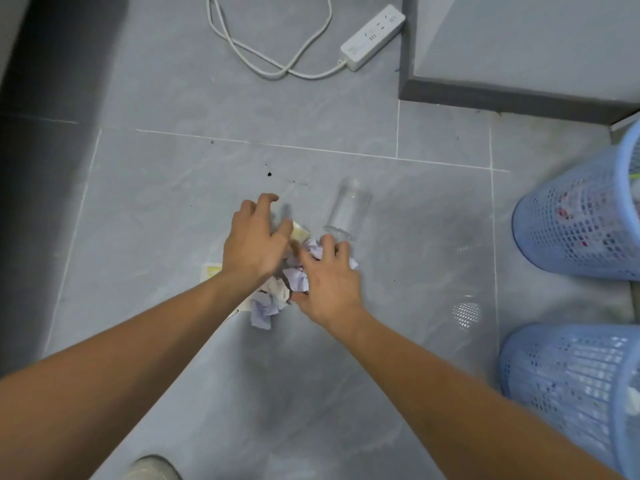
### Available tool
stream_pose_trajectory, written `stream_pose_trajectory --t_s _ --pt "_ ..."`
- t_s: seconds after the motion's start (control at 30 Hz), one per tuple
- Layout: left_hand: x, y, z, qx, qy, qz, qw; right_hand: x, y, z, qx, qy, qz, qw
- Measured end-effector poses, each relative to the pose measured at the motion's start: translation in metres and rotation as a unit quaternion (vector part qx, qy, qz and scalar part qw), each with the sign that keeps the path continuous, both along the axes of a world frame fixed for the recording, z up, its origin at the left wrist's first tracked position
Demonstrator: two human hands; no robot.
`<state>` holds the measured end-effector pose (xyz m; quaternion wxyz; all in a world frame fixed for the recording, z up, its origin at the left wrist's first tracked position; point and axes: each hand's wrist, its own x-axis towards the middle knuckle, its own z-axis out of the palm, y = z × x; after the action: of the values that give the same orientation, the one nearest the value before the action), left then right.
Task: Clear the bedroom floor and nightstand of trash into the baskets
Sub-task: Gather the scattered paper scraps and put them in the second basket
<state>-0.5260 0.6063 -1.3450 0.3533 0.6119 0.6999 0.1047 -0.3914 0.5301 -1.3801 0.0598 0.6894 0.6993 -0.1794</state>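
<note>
A heap of crumpled pale purple and white paper (273,299) lies on the grey tile floor, on top of a flat yellow-and-white wrapper (212,271). My left hand (254,237) hovers over the heap with fingers spread, holding nothing I can see. My right hand (327,278) presses down on the heap, fingers curled around a purple paper wad (313,252). A clear plastic cup (348,211) lies on its side just beyond my right hand. Two blue mesh baskets stand at the right: a far basket (568,226) holding trash and a near basket (561,379).
A white power strip (374,36) with its looped cable (263,53) lies on the floor at the top. A grey cabinet with a dark base (485,95) fills the top right. Dark furniture (45,98) runs along the left. My shoe (152,467) shows at the bottom.
</note>
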Motion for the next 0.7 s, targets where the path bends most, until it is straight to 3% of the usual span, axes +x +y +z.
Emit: stream_pose_trajectory --t_s 0.13,0.3,0.53,0.7 --pt "0.049 0.028 0.004 0.032 0.037 -0.103 0.993 0.005 -0.011 -0.008 0.04 0.017 0.032 0.999" --pt "0.114 0.051 -0.018 0.002 0.093 -0.215 0.972 0.032 -0.027 -0.019 0.1 0.064 0.054 0.991" --pt "0.12 0.024 -0.004 0.005 0.062 -0.179 0.982 0.075 -0.08 0.015 0.047 0.09 -0.03 0.994" --pt "0.151 -0.013 0.082 0.019 -0.018 -0.14 0.99 0.095 -0.124 0.107 -0.013 0.149 -0.111 0.983"
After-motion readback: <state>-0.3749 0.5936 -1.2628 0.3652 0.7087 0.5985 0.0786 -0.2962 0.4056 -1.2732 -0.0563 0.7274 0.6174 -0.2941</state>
